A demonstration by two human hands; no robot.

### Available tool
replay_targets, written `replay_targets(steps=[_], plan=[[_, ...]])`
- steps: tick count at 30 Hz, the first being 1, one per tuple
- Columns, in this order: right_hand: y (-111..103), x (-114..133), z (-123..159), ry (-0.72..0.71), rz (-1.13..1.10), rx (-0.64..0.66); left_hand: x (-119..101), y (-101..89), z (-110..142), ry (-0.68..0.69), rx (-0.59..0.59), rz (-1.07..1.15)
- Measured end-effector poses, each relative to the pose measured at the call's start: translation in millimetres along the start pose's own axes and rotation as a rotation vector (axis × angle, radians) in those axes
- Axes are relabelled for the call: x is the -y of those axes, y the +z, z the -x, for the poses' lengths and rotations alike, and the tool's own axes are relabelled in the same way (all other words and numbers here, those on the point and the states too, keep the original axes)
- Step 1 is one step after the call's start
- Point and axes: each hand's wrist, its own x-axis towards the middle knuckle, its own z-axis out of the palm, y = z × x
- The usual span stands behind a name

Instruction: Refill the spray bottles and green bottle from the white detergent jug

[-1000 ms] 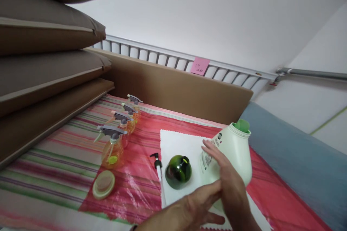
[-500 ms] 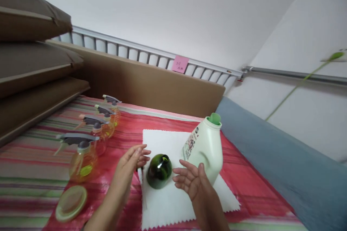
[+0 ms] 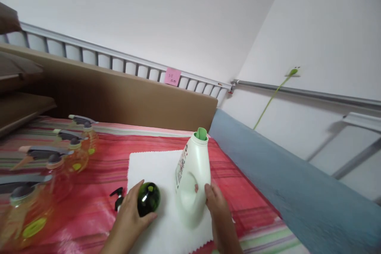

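My left hand point(image 3: 127, 216) is wrapped around a small dark green bottle point(image 3: 148, 199) that stands on a white cloth point(image 3: 151, 166). My right hand point(image 3: 214, 205) grips the lower side of a tall white detergent jug point(image 3: 193, 176) with a green spout, upright on the same cloth. A black pump head point(image 3: 116, 197) lies just left of my left hand, at the cloth's edge.
Several orange spray bottles point(image 3: 71, 151) with grey triggers stand in a row at the left on the red striped cover point(image 3: 104, 151). A brown board point(image 3: 119, 95) and white railing with a pink note point(image 3: 173, 76) run behind. A blue-grey surface point(image 3: 268, 174) lies to the right.
The view swung right. My left hand closed around the green bottle, and my right hand, open half a second ago, took hold of the white jug again.
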Motion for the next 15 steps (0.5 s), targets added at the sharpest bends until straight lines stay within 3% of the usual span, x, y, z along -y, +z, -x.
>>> replay_targets(steps=[3,6,10,15], plan=[[14,-2,-10,0.071,-0.005,0.132,-8,1.7,4,-0.004,-0.054,0.044],[16,-1,-21,0.057,0.032,0.113,-12,1.9,7,-0.045,-0.039,0.103],[1,11,-32,0.093,0.008,0.03,-11,0.5,10,-0.061,-0.008,0.176],[-25,55,-22,0.183,-0.174,0.175,-14,-5.5,13,-0.036,-0.012,0.254]])
